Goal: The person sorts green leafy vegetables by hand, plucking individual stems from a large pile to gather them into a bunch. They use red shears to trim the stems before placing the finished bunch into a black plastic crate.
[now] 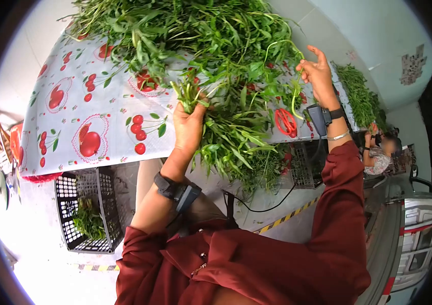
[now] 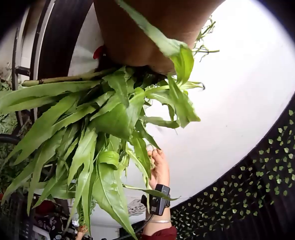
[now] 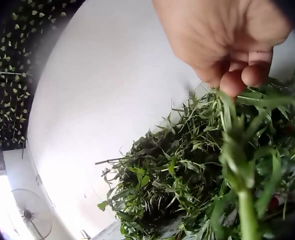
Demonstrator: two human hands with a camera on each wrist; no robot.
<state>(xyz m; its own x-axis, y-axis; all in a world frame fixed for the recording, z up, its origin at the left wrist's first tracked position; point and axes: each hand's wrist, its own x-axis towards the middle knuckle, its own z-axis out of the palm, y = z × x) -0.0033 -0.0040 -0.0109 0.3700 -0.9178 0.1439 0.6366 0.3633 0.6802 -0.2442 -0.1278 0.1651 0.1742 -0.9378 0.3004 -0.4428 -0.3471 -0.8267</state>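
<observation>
My left hand (image 1: 189, 127) grips a bunch of leafy greens (image 1: 231, 134) by the stems, whose pale ends stick up past the thumb; its leaves hang over the table's edge. In the left wrist view the bunch (image 2: 107, 120) spreads below the hand (image 2: 150, 35). To the right, my right hand (image 1: 319, 76) pinches a single long green sprig (image 1: 295, 96) between thumb and fingers. Seen from the right wrist, the fingertips of that hand (image 3: 227, 45) hold the sprig's leafy end, and its thick stem (image 3: 247, 215) comes toward the camera. Red-handled scissors (image 1: 285, 122) lie near the sprig.
A large heap of greens (image 1: 200, 35) covers the table's far side, on a cherry-patterned cloth (image 1: 73, 122). Below the table stand a black crate (image 1: 99, 203) with some greens and another dark crate (image 1: 305, 162). More greens (image 1: 358, 94) and a person (image 1: 379, 155) are at right.
</observation>
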